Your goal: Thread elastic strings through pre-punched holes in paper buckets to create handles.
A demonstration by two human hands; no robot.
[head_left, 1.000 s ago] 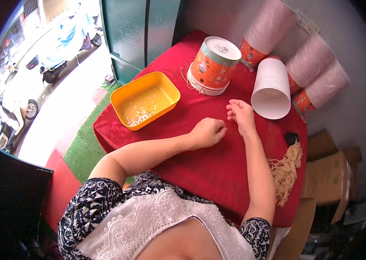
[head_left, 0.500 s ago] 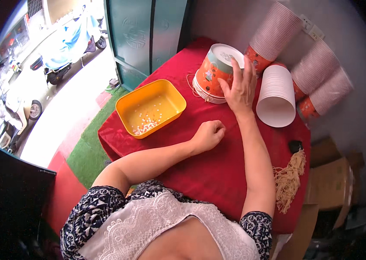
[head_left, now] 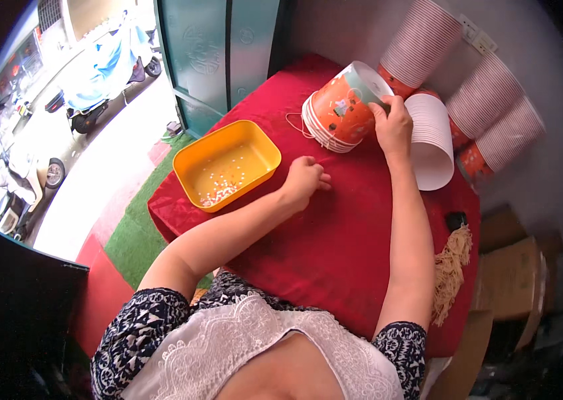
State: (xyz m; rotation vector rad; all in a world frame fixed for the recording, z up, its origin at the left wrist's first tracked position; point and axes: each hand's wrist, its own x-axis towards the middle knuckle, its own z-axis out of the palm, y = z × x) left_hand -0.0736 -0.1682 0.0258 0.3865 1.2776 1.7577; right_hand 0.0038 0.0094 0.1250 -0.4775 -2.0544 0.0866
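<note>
Orange bucket stack (head_left: 343, 110) leans right, base up, on the far part of the red table (head_left: 335, 267), its base edge pinched in the right hand (head_left: 396, 127)! Left hand (head_left: 304, 179), fingers loosely curled, is near the yellow bin (head_left: 227, 167).

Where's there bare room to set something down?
Widest: red cloth between the left forearm and right forearm. Smaller: toward the back, between the yellow bin and orange tub stack. Crowded: the far right, with white tubs beside the right hand and taller stacks behind.
</note>
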